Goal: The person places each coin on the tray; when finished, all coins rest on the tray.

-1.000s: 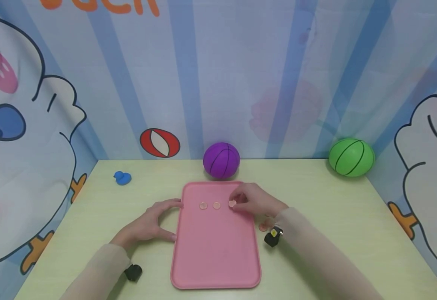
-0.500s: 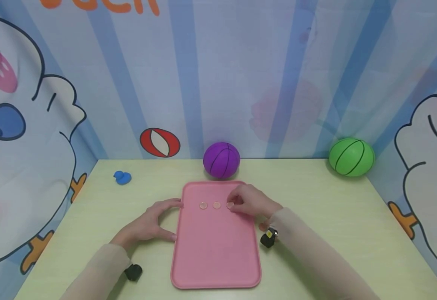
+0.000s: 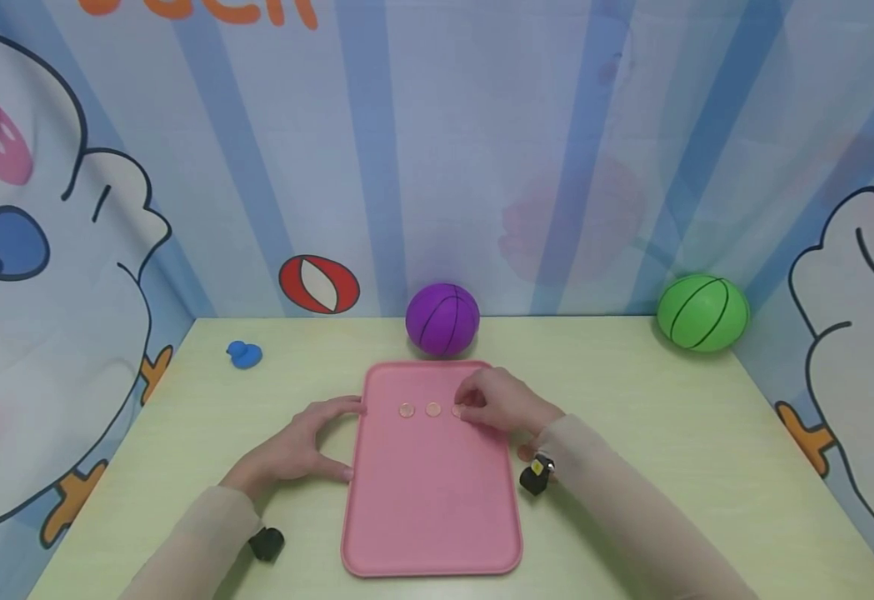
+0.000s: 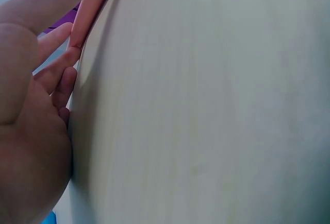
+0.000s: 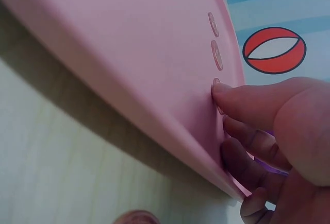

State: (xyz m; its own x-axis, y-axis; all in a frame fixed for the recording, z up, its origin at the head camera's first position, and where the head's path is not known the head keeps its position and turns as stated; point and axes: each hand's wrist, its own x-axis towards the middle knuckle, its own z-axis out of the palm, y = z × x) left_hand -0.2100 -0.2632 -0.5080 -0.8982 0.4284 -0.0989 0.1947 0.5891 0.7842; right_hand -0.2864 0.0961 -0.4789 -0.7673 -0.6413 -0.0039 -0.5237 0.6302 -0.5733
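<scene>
A pink tray lies on the table with two copper coins side by side near its far end. At the right end of that row, my right hand holds a third coin by its edge, thumb on it and low at the tray's surface; the fingers hide much of it. My left hand is spread along the tray's left rim, fingertips and thumb touching it. Right of the tray, partly behind the right wrist, a loose copper coin lies on the table.
A purple ball stands just behind the tray. Further off are a green ball at the back right and a blue toy duck at the back left. A printed cloth backdrop rises behind the table.
My right hand has shifted slightly left and lowered the third coin into line with the other two. The left hand has stayed at the tray's rim.
</scene>
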